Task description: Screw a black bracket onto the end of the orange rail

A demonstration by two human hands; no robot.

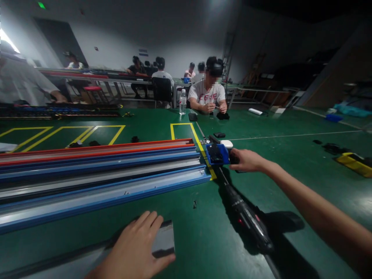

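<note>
My left hand [136, 248] lies across the end of a long grey metal profile [165, 239] at the lower left, fingers over its far side and thumb at the near side. At the middle right my right hand [248, 159] has its fingers curled in beside a small blue bin [224, 155] that holds black parts. Something dark sits at those fingertips, but its kind cannot be made out. Below the bin a black electric screwdriver [247, 217] lies on the green table, its bit pointing toward the bin.
Several red, blue and silver long profiles [186, 176] lie side by side at the left. A white rounded item [226, 144] is behind the bin. Across the table a person [207, 93] works near a water bottle [183, 102]. A yellow bin [354, 164] stands far right.
</note>
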